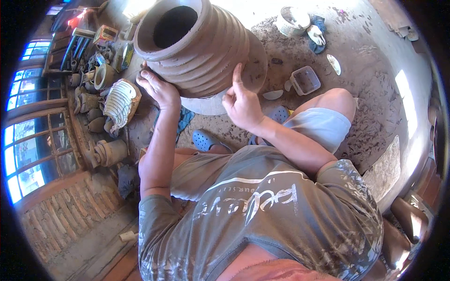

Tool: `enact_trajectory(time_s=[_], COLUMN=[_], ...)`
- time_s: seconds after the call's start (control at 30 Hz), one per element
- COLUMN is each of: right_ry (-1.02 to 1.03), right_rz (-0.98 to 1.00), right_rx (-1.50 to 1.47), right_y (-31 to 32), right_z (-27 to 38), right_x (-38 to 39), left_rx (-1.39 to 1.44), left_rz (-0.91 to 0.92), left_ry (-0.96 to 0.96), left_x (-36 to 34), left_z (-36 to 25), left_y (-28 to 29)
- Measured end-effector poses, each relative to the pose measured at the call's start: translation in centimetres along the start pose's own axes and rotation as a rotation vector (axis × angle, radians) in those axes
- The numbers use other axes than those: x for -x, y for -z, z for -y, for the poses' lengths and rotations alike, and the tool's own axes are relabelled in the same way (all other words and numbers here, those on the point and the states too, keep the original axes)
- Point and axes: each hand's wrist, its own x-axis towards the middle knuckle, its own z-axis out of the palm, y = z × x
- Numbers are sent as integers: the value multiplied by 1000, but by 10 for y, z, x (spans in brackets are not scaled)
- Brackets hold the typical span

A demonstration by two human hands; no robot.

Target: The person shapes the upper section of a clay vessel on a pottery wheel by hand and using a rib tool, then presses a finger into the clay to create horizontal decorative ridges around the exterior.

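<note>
A large brown clay pot [213, 51] with a wide dark mouth and ridged walls stands tilted in the view on a round grey board [205, 106]. My left hand [161, 89] rests against its left side below the thick rim, fingers apart and slightly bent. On the near right of the wall, my right hand [243, 103] touches the ridges with its index finger stretched out. The other fingers of that hand are curled, and nothing shows in them. The pot's far side is hidden.
To the right lie a clear plastic tub [305, 80], a white bucket [293, 21], a white glove [316, 35] on a blue cloth, and a pale oval piece [333, 64]. Several clay pots [104, 76] and a ribbed white object [123, 104] crowd the left, beside windows.
</note>
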Motion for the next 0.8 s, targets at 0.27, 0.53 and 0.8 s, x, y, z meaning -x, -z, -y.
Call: enact_trajectory(time_s=[0.27, 0.53, 0.8], right_ry=[186, -137, 30], right_rz=[67, 281, 258], right_rx=[53, 29, 93], right_y=[24, 81, 25], right_z=[1, -29, -4], right_x=[8, -51, 7], left_rx=[136, -32, 9], left_rz=[106, 65, -44], left_ry=[77, 93, 108], left_x=[0, -29, -13], left_z=[1, 7, 5], left_y=[12, 14, 4])
